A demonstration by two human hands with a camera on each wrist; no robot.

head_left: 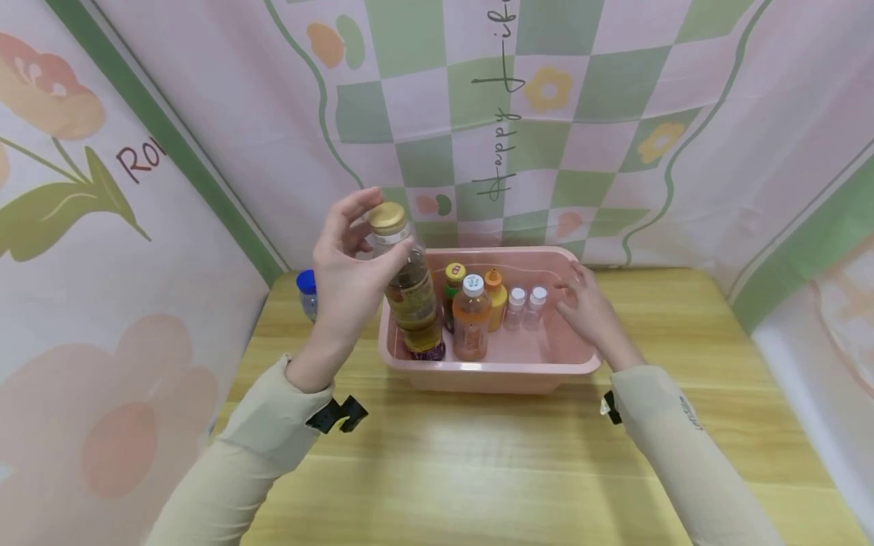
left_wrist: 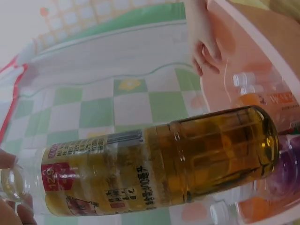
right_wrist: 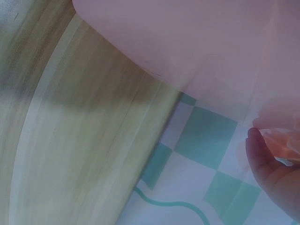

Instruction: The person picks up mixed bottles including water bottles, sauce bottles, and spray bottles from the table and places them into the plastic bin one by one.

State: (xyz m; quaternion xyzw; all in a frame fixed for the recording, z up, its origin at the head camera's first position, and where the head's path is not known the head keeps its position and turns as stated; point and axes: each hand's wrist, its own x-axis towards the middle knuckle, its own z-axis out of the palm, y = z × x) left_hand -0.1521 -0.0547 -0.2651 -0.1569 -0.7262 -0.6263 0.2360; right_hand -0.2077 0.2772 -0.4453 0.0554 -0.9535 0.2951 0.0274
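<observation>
My left hand (head_left: 351, 269) grips a tall glass bottle (head_left: 412, 296) near its gold cap, with thumb and fingers around the neck. Amber liquid and a printed label show on this bottle (left_wrist: 154, 164) in the left wrist view. It hangs over the left end of a pink plastic basin (head_left: 505, 368), in front of something purple (head_left: 429, 350) that is mostly hidden. Over the basin's right rim lies my right hand (head_left: 590, 307), fingers loosely bent and holding no bottle. How firmly it touches the rim is hard to see.
Inside the basin stand an orange drink bottle (head_left: 471, 318), a yellow squeeze bottle (head_left: 496, 299), a green bottle with a yellow cap (head_left: 454, 284) and two small clear bottles (head_left: 526, 309). A blue-lidded jar (head_left: 306, 294) stands left on the wooden table (head_left: 464, 462). Patterned curtains (head_left: 492, 98) enclose the back.
</observation>
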